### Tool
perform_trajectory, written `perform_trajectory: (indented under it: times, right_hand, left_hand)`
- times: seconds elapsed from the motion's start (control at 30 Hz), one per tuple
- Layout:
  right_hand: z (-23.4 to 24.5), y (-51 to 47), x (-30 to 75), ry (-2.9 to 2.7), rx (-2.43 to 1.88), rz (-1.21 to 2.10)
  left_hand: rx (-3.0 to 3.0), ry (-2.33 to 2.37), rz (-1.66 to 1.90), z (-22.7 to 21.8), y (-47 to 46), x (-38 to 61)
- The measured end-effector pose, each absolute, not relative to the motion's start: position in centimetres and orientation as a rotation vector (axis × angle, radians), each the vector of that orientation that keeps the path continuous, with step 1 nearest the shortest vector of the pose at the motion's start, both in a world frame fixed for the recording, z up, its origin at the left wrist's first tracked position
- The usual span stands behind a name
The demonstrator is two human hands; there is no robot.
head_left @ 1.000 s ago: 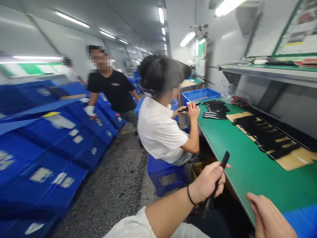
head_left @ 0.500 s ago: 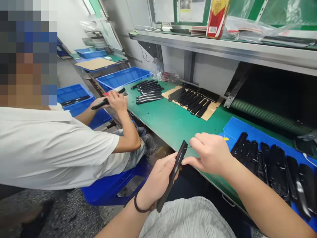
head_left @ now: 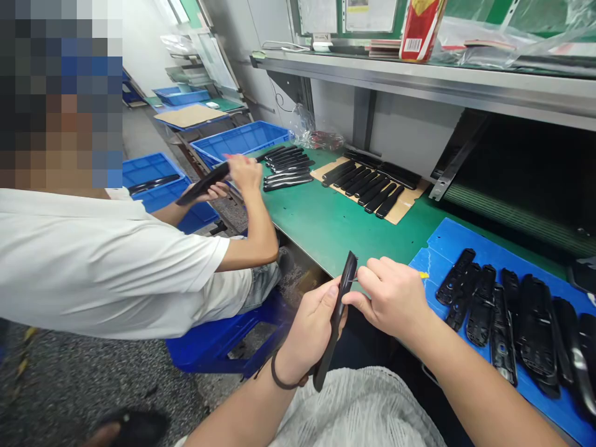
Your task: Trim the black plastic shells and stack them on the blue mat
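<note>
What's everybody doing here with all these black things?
Two people are working at a long green bench. The person wearing the camera grips a long black plastic piece in the left hand, and the right hand pinches a thin tool right beside it. Nearby, a co-worker in a white shirt sits on a blue stool, holding another black piece. More black pieces lie on a blue mat, and others lie in rows on the bench.

Your green workbench [head_left: 326,236] | on it, right: blue foam mat [head_left: 447,242] under black plastic shells [head_left: 482,304] | on it, centre: tan cardboard sheet [head_left: 400,214] | at its near edge: black plastic piece [head_left: 337,323] | beyond it: blue crate [head_left: 242,139] | left of it: co-worker's white shirt [head_left: 93,273]
</note>
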State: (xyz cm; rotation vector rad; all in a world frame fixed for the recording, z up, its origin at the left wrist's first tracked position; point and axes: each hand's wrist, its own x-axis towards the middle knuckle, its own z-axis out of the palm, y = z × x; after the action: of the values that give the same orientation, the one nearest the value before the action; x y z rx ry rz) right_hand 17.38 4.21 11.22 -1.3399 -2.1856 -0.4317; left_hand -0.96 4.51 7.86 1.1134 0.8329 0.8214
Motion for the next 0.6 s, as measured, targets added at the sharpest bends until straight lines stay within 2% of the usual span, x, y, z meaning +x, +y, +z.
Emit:
perform_trajectory:
  times: [0.3, 0.6]
  right_hand:
    - [9.2, 2.5, 15.2, -2.233, -1.308, -0.239]
    - [8.4, 1.8, 15.2, -2.242, -1.304, -0.395]
  left_hand:
    - [1.112, 0.925, 0.99, 8.6, 6.1, -0.3]
    - [1.092, 0.936, 1.014, 9.2, 6.4, 0.4]
